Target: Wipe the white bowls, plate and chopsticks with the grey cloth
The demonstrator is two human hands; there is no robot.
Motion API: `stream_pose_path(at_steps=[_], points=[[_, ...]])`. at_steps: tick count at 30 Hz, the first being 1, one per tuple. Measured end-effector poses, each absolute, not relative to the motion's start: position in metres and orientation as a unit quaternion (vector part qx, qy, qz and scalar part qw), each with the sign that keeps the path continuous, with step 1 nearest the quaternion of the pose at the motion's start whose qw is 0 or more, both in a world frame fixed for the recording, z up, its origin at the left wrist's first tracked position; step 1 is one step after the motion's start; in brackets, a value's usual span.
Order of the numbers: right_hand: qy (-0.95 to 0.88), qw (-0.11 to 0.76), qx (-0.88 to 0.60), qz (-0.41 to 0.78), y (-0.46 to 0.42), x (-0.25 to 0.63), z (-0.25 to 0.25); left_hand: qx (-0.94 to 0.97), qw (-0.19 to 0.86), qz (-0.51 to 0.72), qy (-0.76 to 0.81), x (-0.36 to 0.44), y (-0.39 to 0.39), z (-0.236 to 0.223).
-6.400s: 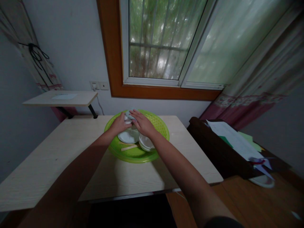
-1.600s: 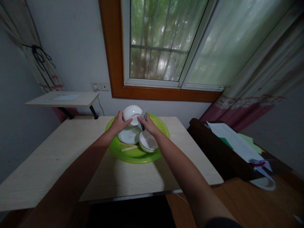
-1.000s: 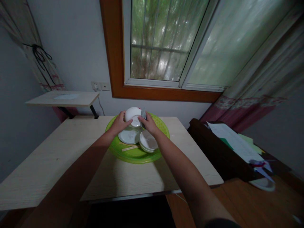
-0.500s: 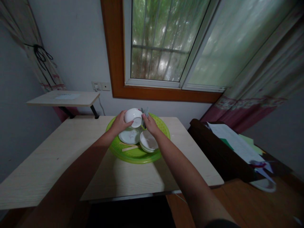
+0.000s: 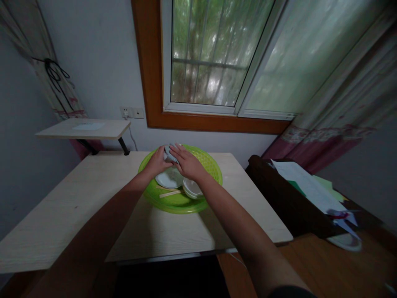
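Observation:
My left hand (image 5: 157, 162) is closed around the left side of a white bowl, held over the round green basket (image 5: 173, 208). The bowl is now almost wholly hidden by my hands and a grey cloth (image 5: 169, 155). My right hand (image 5: 189, 164) presses that cloth flat against the bowl, fingers pointing up and left. Below my hands, a white plate (image 5: 169, 179) lies in the basket. To its right sit stacked white bowls (image 5: 192, 188), partly covered by my right wrist. Light wooden chopsticks (image 5: 169, 193) rest in front of the plate.
The basket stands on a pale wooden table (image 5: 124, 223). A small raised shelf (image 5: 83, 129) with a paper on it is at the back left. Behind are the wall and a window (image 5: 204, 54). To the right, a dark brown piece of furniture (image 5: 279, 198) carries papers (image 5: 310, 186).
The bowl has turned from showing its white base to being covered. My right hand has moved from the bowl's right side across its front, bringing the cloth over it.

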State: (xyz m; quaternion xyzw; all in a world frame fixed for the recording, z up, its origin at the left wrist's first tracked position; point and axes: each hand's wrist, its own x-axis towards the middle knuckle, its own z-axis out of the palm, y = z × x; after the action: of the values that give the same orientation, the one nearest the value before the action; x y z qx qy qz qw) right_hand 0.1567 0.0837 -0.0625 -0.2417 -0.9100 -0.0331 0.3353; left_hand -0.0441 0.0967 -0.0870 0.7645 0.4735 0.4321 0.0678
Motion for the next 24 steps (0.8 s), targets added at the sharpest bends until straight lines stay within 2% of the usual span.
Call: stream_pose_path(at_steps=[6, 11, 16, 19, 24], points=[[-0.889, 0.363, -0.279, -0.010, 0.084, 0.158, -0.060, 0.729, 0.058, 0.455, 0.509, -0.043, 0.097, -0.085], [-0.819, 0.415, -0.388, 0.080, 0.093, 0.167, -0.066, 0.710, 0.058, 0.461, 0.530, -0.043, 0.096, -0.084], [-0.750, 0.423, -0.477, 0.176, 0.109, 0.175, -0.079, 0.715, 0.061, 0.456, 0.526, -0.043, 0.094, -0.082], [-0.756, 0.440, -0.454, 0.170, 0.111, 0.175, -0.080, 0.722, 0.065, 0.449, 0.522, -0.043, 0.094, -0.082], [-0.813, 0.447, -0.362, 0.091, 0.097, 0.168, -0.068, 0.749, 0.070, 0.429, 0.500, -0.043, 0.097, -0.086]])
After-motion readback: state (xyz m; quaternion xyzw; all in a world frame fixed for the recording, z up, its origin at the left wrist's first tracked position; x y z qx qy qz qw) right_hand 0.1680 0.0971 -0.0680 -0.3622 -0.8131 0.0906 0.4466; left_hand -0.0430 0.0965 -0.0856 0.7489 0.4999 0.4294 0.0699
